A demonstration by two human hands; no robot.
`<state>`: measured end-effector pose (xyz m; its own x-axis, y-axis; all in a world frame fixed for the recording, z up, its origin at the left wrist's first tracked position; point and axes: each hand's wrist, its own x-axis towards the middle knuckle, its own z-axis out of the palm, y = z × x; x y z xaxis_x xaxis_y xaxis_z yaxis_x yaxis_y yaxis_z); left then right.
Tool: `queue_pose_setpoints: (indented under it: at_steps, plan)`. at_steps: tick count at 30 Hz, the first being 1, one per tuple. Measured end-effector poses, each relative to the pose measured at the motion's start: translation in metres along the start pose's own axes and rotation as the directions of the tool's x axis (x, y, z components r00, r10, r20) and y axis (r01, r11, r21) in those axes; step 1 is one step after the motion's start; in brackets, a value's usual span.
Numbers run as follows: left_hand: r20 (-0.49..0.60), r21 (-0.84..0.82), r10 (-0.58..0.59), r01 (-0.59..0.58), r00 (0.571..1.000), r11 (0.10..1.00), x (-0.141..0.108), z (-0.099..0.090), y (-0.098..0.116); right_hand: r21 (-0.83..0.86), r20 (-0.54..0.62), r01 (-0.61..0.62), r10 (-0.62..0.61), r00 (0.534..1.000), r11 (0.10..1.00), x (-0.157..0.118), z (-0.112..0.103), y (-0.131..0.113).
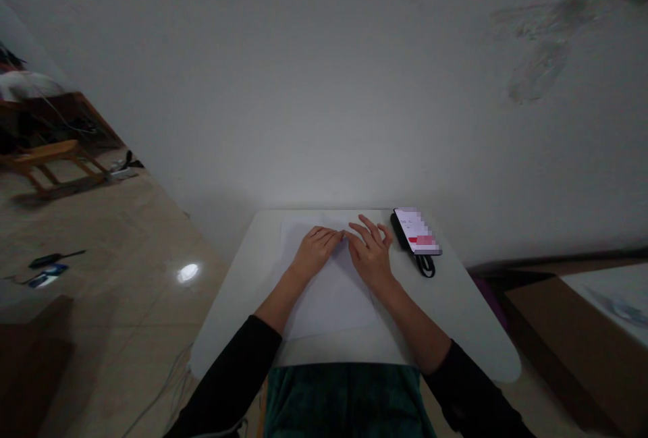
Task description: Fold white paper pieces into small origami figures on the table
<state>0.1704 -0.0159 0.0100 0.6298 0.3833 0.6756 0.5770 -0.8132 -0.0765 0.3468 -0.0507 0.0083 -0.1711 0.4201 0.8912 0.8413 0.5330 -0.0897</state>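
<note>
Wall [324, 87], pale and smudged toward the upper right, fills most of the view. Floor [116, 256] of beige tile runs along the left, with a low wooden bench [45, 165] at the far side and a dark tool [55, 259] lying on the tiles nearer the table. At the lower right stands a brown box [567, 357] with a white top.

Tabletop [237, 310], white with rounded corners, sits against the wall, its near edge over the person's lap, which is covered in green fabric [349, 404]. Black sleeves [227, 377] end at both forearms.

Sheet [329, 303] of white paper lies flat in the middle of the tabletop, its far edge close to the wall side. Left hand [314, 252] rests on the sheet's far half, fingers pressed together and angled inward. Right hand [372, 256] rests beside it with fingers spread, its index finger meeting the left fingertips near the sheet's far edge. Whether those fingertips pinch the paper cannot be told from this view.

Phone [416, 230], its screen blurred, lies at the far right corner, just beside the right hand, with a black cable [426, 265] coiled at its near end.
</note>
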Motion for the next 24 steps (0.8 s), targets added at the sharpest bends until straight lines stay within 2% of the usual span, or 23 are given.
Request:
queue_pose_setpoints:
  at_steps: [4,7,11,13,16,19,21,22,24]
  plan:
    - [-0.040,0.027,-0.019,0.020,0.999,0.999,0.000,-0.003,0.004,0.055,0.009,0.025,-0.026,1.000,0.998,-0.002,0.005,-0.006]
    - [-0.076,0.066,0.007,-0.002,0.997,0.998,0.000,-0.004,0.005,0.063,-0.036,-0.014,0.016,0.999,0.998,0.000,0.004,-0.008]
    - [-0.071,0.064,0.030,-0.026,0.997,0.998,0.000,-0.005,0.004,0.056,-0.078,-0.059,0.063,0.995,0.997,0.004,0.003,-0.011]
    - [-0.067,0.051,0.009,-0.006,0.998,0.999,-0.001,-0.009,-0.001,0.054,-0.092,-0.073,0.078,0.993,0.996,0.006,0.002,-0.007]
    - [-0.098,0.054,-0.046,0.051,0.994,0.997,-0.008,-0.019,-0.014,0.044,-0.121,-0.132,0.136,0.983,0.990,0.007,-0.002,0.013]
    - [-0.188,0.091,-0.145,0.164,0.971,0.982,-0.017,-0.029,-0.031,-0.004,-0.246,-0.313,0.303,0.921,0.950,0.008,-0.010,0.038]
    - [-0.221,0.122,-0.174,0.204,0.960,0.971,-0.021,-0.033,-0.037,-0.015,-0.321,-0.377,0.353,0.879,0.926,0.010,-0.015,0.045]
    - [-0.217,0.130,-0.167,0.198,0.962,0.972,-0.022,-0.033,-0.037,-0.007,-0.301,-0.351,0.332,0.894,0.936,0.010,-0.016,0.043]
    - [-0.185,0.122,-0.133,0.157,0.974,0.980,-0.020,-0.031,-0.033,0.030,-0.162,-0.218,0.220,0.962,0.976,0.010,-0.014,0.032]
